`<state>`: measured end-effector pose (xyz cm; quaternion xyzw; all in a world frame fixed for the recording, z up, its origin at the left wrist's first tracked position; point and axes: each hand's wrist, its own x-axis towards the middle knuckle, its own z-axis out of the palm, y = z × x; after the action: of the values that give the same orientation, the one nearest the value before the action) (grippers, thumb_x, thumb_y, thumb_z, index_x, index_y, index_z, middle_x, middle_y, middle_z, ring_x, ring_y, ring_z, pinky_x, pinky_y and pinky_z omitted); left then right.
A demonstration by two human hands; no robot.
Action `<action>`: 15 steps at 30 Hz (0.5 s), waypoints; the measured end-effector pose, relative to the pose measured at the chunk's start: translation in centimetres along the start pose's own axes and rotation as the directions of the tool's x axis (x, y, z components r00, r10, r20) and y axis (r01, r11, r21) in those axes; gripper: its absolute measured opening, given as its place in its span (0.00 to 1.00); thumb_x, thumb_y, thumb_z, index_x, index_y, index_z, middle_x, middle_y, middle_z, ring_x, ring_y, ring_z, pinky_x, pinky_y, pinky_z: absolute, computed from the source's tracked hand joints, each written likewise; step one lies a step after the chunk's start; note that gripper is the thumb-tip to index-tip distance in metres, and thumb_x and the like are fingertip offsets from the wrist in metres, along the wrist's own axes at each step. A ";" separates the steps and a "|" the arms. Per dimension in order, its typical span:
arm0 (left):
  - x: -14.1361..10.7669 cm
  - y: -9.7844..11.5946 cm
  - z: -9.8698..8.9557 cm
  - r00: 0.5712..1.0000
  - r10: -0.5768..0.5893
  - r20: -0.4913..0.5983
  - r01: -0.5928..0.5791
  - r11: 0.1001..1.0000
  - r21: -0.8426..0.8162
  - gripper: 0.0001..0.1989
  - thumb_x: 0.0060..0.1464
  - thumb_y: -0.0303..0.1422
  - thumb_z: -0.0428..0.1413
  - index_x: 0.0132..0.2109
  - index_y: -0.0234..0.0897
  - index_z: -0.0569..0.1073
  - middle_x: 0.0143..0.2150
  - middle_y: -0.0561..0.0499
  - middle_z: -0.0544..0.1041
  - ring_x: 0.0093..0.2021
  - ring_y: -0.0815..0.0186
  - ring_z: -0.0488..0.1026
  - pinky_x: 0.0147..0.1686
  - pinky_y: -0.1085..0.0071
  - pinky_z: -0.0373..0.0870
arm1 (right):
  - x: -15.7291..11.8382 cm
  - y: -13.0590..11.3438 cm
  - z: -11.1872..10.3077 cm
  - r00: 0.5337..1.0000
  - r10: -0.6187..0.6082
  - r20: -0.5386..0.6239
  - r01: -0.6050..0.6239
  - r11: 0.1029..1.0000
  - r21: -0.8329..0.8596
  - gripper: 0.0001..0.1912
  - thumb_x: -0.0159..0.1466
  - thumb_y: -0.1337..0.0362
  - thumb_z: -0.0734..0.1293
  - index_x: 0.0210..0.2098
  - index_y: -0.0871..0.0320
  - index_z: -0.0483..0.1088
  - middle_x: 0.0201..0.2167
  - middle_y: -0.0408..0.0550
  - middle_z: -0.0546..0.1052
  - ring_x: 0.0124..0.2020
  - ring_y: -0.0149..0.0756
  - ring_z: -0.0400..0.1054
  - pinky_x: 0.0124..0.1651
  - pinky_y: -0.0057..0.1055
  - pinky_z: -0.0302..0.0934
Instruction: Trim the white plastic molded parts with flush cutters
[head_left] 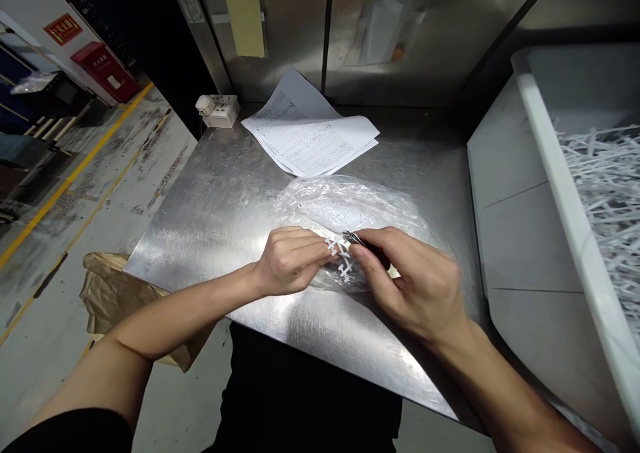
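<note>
My left hand (294, 260) is closed, its thumb and forefinger pinching a small branched white plastic piece (344, 266). Opposite it, my right hand (413, 276) is wrapped round a small dark metal tool that looks like cutting pliers (354, 238). The tool's tip meets the white piece; whether its jaws are apart I cannot tell. Both hands are above a clear plastic bag (400, 203) lying on the steel table (200, 213). Small white bits show inside or on the bag, partly hidden by my hands.
Printed sheets (315, 133) lie behind the bag. A power socket block (223, 110) with a plug sits at the back left. At right stands a large white bin (530, 213) holding many thin white plastic pieces (605, 200). A brown paper bag (107, 300) is below the table's left edge.
</note>
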<state>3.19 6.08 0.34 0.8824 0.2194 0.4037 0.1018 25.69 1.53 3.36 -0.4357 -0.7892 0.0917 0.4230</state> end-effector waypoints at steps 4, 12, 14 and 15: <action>-0.1 -0.1 0.0 1.000 0.007 0.017 -0.007 1.000 0.015 0.10 0.72 0.27 0.56 0.41 0.35 0.80 0.37 0.48 0.87 0.35 0.65 0.85 0.37 0.69 0.80 | -0.1 0.0 0.0 1.000 0.028 -0.003 -0.028 1.000 0.014 0.05 0.76 0.67 0.69 0.48 0.53 0.78 0.36 0.47 0.84 0.32 0.38 0.78 0.36 0.35 0.71; 0.1 0.1 0.1 0.999 0.037 0.018 -0.038 0.998 0.044 0.10 0.71 0.24 0.55 0.39 0.36 0.78 0.35 0.50 0.86 0.32 0.67 0.83 0.34 0.70 0.76 | -0.2 0.1 0.1 0.998 0.055 0.012 -0.055 0.998 0.043 0.05 0.76 0.67 0.69 0.49 0.54 0.77 0.37 0.47 0.84 0.33 0.38 0.79 0.37 0.35 0.71; 0.2 0.2 0.0 0.999 0.051 0.017 -0.051 0.997 0.049 0.10 0.71 0.24 0.55 0.39 0.36 0.78 0.34 0.51 0.86 0.31 0.68 0.82 0.33 0.70 0.75 | -0.2 0.1 0.0 0.999 0.052 0.010 -0.052 0.998 0.044 0.04 0.76 0.68 0.69 0.49 0.54 0.77 0.37 0.47 0.84 0.33 0.38 0.79 0.37 0.35 0.71; 0.2 0.2 0.0 0.999 0.050 0.015 -0.050 0.997 0.052 0.10 0.71 0.24 0.55 0.40 0.36 0.78 0.34 0.51 0.86 0.31 0.68 0.82 0.33 0.70 0.75 | -0.1 0.1 0.0 0.999 0.050 0.008 -0.051 0.998 0.046 0.04 0.76 0.68 0.70 0.48 0.54 0.77 0.37 0.47 0.84 0.33 0.38 0.79 0.37 0.35 0.71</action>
<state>3.38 5.98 0.50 0.8926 0.2070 0.3943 0.0700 25.83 1.50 3.26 -0.4452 -0.7771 0.1223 0.4277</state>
